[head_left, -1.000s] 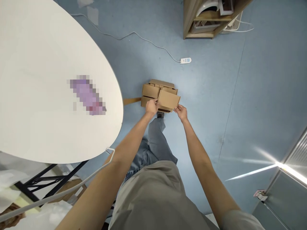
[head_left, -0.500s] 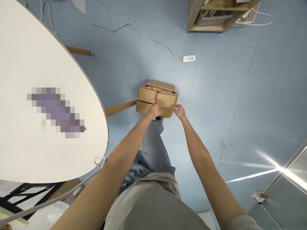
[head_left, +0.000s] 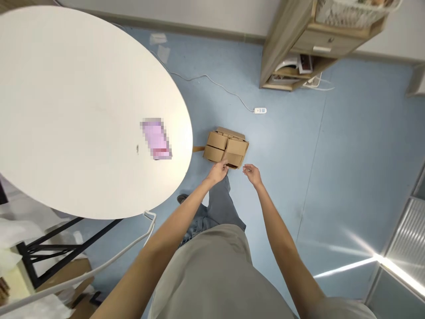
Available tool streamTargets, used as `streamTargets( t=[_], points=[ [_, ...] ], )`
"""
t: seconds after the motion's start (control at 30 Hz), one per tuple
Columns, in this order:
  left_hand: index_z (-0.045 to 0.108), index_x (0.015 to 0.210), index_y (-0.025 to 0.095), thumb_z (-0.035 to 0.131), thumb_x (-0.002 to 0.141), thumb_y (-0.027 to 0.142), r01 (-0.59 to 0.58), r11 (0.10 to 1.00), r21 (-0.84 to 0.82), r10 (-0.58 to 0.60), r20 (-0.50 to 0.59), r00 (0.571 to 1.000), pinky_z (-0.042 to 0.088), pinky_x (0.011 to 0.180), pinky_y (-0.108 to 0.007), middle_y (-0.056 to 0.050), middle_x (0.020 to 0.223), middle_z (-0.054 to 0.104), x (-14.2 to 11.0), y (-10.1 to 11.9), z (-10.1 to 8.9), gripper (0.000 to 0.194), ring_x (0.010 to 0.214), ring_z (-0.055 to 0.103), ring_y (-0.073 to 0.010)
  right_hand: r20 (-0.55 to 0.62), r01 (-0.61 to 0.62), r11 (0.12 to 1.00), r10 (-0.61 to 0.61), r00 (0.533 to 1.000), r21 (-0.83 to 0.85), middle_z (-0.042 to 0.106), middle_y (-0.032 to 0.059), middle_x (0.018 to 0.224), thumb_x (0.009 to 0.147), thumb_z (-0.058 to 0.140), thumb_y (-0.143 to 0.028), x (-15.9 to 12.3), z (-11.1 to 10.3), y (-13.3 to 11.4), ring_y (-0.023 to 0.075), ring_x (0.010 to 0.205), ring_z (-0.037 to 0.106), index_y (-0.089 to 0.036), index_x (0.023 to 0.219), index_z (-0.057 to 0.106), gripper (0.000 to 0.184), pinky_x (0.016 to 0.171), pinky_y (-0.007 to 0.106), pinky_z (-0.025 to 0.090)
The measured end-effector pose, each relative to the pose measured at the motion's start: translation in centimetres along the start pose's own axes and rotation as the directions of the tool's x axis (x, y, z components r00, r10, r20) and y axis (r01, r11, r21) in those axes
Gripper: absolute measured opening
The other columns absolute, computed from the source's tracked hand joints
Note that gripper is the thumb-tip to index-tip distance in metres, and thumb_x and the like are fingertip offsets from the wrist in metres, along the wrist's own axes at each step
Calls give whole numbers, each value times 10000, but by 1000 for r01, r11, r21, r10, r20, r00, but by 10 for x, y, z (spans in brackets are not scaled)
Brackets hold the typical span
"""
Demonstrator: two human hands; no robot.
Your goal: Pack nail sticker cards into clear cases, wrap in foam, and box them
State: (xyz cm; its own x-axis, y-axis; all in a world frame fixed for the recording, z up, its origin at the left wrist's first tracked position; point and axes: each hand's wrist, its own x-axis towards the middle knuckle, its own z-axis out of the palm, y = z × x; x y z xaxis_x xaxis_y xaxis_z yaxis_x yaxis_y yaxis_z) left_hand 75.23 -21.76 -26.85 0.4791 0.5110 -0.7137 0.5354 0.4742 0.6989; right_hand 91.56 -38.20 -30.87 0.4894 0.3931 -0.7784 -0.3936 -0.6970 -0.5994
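Note:
A brown cardboard box (head_left: 217, 141) rests on the blue floor in front of my feet, with its top flaps folded over and a dark gap along its near edge. My left hand (head_left: 218, 171) is by that near edge, fingers loosely bent; whether the fingertips touch the cardboard is hard to see. Just right of the box's near corner, my right hand (head_left: 253, 174) hangs apart from it, fingers half curled with a gap between them and nothing held.
To the left stands a white oval table (head_left: 83, 168) with a blurred pinkish object (head_left: 157, 138) on it. A wooden cabinet (head_left: 275, 48) is at the back. A white power strip (head_left: 260, 110) and its cord lie on the floor beyond the box. A white tube (head_left: 109, 255) runs at lower left.
Both hands have drawn back from the box top toward me; the right hand has come away from its side. The camera view has tilted up, showing more table and cabinet.

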Motion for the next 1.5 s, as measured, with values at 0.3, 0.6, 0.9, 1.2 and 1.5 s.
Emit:
streamTargets(
  t=[0.3, 0.6, 0.9, 1.2, 1.5],
  points=[
    [855, 1012, 257, 832, 822, 467, -160, 982, -102, 159, -22, 987, 558, 1144, -492, -105, 1139, 855, -149, 20, -94, 285, 1192, 771, -380, 109, 230, 971, -222, 969, -66, 830, 73, 936, 654, 899, -678, -128, 68, -70, 265, 891, 798, -248, 940, 736, 542, 899, 435, 658],
    [854, 1026, 237, 816, 838, 515, -359, 887, -292, 252, -346, 904, 594, 1095, -520, -118, 1083, 854, -293, -47, -231, 338, 1107, 795, -351, 261, 455, 890, -433, 863, -28, 836, 124, 1143, 750, 867, -683, -253, 208, -95, 278, 1031, 809, -236, 1060, 768, 553, 972, 435, 661],
    [845, 1029, 211, 813, 845, 442, -575, 741, -347, 234, -669, 705, 608, 1075, -491, -120, 1052, 847, -399, -103, -354, 297, 1055, 796, -316, 485, 583, 809, -483, 729, -70, 828, 134, 1212, 798, 855, -645, -352, 360, -93, 301, 1077, 811, -243, 1096, 771, 508, 1044, 498, 641],
    [796, 1177, 193, 774, 863, 521, -626, 709, -323, 109, -827, 551, 623, 993, -448, -109, 1057, 813, -461, -148, -435, 455, 1025, 784, -285, 669, 691, 709, -448, 594, -138, 825, 148, 1191, 855, 812, -639, -418, 494, -111, 283, 1043, 797, -194, 1133, 779, 526, 983, 454, 635],
    [795, 1114, 195, 833, 798, 615, -638, 702, -318, 26, -883, 469, 597, 874, -389, -44, 828, 744, -476, -164, -555, 528, 866, 761, -249, 761, 827, 526, -451, 467, -196, 818, 114, 1156, 908, 718, -578, -400, 656, -145, 253, 1029, 781, -213, 1117, 766, 423, 933, 395, 629]
  ],
)
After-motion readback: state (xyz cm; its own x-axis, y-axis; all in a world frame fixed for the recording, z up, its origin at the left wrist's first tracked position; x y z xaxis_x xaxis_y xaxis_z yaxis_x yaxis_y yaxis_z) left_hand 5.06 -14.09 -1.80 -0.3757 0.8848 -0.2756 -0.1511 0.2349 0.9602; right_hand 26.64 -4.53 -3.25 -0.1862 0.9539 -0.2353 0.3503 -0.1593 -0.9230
